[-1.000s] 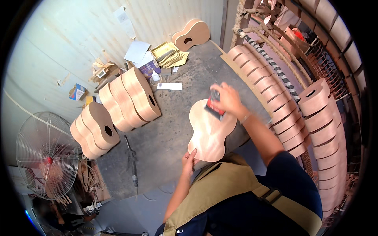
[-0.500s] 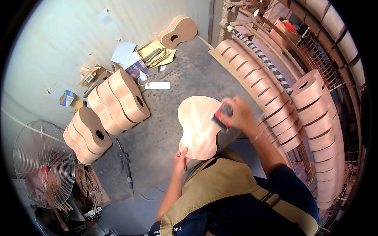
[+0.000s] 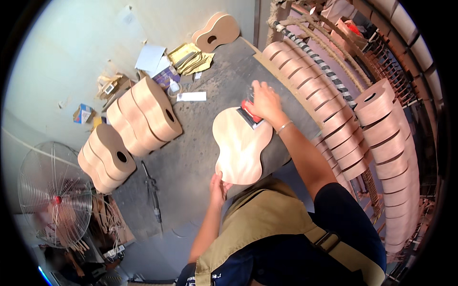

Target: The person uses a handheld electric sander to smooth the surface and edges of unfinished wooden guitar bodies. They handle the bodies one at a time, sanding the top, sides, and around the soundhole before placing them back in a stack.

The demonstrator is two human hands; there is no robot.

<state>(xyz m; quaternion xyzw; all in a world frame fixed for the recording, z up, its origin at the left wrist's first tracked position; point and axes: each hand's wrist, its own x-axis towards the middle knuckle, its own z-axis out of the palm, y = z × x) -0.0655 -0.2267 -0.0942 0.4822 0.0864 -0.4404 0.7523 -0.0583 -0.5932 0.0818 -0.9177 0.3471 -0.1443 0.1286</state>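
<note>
A pale wooden guitar body (image 3: 241,148) lies on the grey worktable (image 3: 181,200), narrow end toward me and its plain face up. My left hand (image 3: 219,188) grips its near-left edge, thumb on the face. My right hand (image 3: 265,102) is closed on a red and black sander (image 3: 250,114) with a metal-edged pad, resting on the upper right of the body's face. An air gun (image 3: 155,205) lies on the table left of the body.
Stacked guitar bodies (image 3: 138,114) stand along the left, another (image 3: 214,26) at the back. Yellow pads and papers (image 3: 191,57), a white bottle (image 3: 172,86) and boxes line the wall. A caged fan (image 3: 55,209) stands lower left. Racks of guitar bodies (image 3: 386,167) fill the right side.
My right hand with the sander moved right and down along the body's right side, then back up to its upper right. My left hand keeps its grip on the near edge.
</note>
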